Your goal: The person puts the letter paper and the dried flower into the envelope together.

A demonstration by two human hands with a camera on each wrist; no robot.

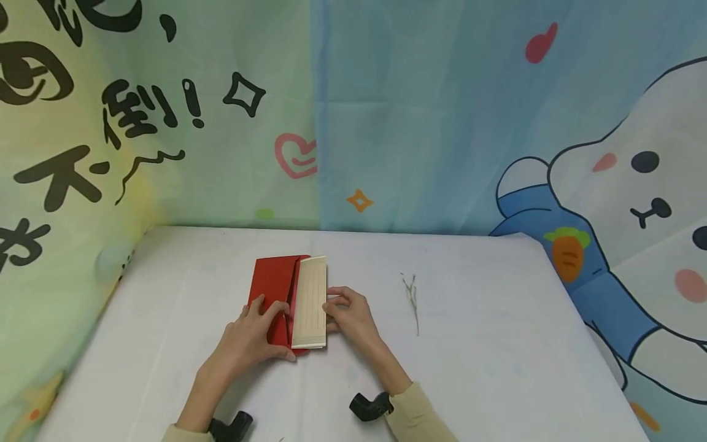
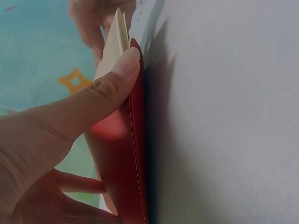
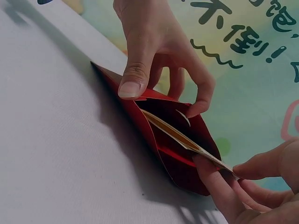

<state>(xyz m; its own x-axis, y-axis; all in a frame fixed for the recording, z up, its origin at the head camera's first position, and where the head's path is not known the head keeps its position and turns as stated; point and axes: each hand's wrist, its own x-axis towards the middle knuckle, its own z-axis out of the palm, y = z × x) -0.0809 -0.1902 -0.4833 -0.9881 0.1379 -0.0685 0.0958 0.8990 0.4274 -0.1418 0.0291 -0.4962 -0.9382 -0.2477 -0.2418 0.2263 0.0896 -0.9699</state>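
On a white worktop (image 1: 497,337), a person's left hand (image 1: 245,341) grips a red envelope (image 1: 270,279) at its gaping mouth, while the right hand (image 1: 353,319) pinches the outer edge of a cream card (image 1: 309,301) lying partly inside. The step in hand appears to be sliding the card, in or out unclear; the next move likely calls for keeping the mouth spread and the card straight.

Smooth paper envelope (image 1: 274,276) (fairly matt), paper card (image 1: 310,304).

Both hands (image 1: 250,336) (image 1: 353,316) in a grip, forearms (image 1: 207,385) aslant
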